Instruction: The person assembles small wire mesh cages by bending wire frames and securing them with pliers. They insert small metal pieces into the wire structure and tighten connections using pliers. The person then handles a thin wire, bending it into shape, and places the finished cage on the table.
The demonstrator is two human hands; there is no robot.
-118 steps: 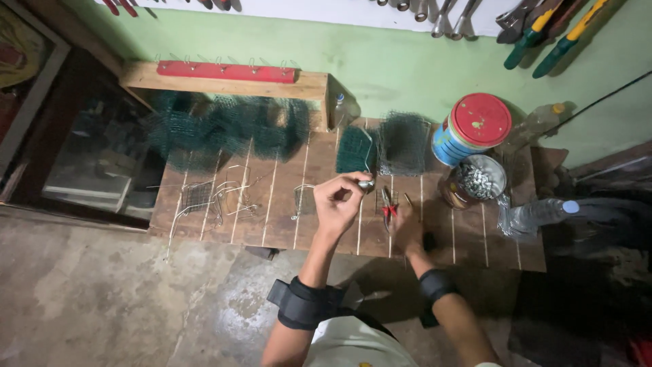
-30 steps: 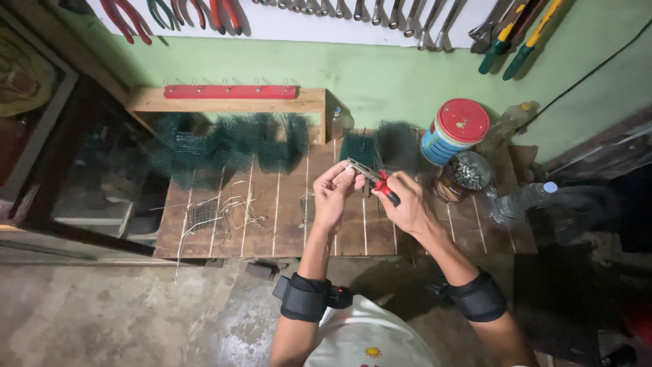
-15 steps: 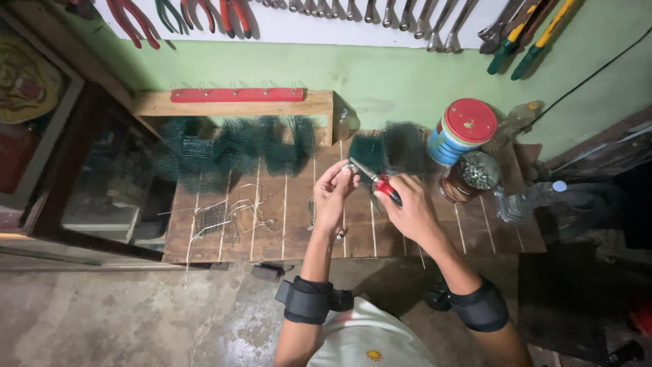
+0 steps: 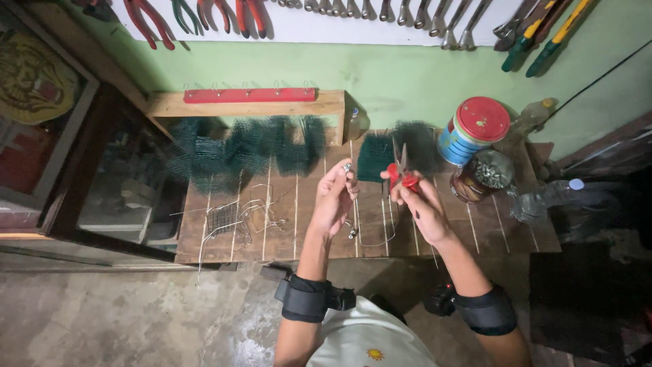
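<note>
My left hand is raised over a slatted wooden bench, its fingertips pinching a thin wire with a small metal piece at the top. The wire hangs down in a loop toward the bench. My right hand grips red-handled pliers, jaws pointing up and away, just right of the left fingertips. The two hands are close together but apart. Both wrists wear black bands.
Dark green wire mesh pieces lie along the bench's back. Loose bent wires lie at left. A red-lidded tin, a jar of small metal parts and a plastic bottle stand at right. Pliers and wrenches hang on the wall.
The pliers have turned from lying across toward my left hand to pointing upward and apart from it. My left hand still holds the wire up; the view has shifted slightly.
</note>
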